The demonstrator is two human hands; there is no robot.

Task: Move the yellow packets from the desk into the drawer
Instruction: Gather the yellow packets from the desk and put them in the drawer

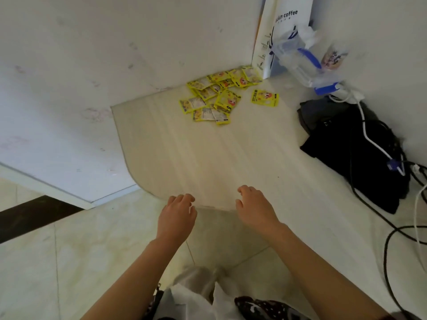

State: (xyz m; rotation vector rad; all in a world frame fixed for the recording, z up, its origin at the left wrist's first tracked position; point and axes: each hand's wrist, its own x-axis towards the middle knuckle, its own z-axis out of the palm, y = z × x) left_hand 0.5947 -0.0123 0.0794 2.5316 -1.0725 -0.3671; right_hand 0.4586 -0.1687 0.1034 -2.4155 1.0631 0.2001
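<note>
A heap of several yellow packets (216, 95) lies at the far corner of the pale desk (196, 153), against the wall. One more yellow packet (265, 98) lies alone just right of the heap. My left hand (178, 213) and my right hand (254, 209) hover side by side at the desk's near rounded edge, fingers loosely curled and apart, holding nothing. Both are far from the packets. No drawer is in view.
A black bag (353, 148) with black and white cables (379, 153) fills the desk's right side. A white coffee paper bag (282, 31) and a clear plastic bag (307, 58) stand at the back right corner. Tiled floor (69, 262) lies below left.
</note>
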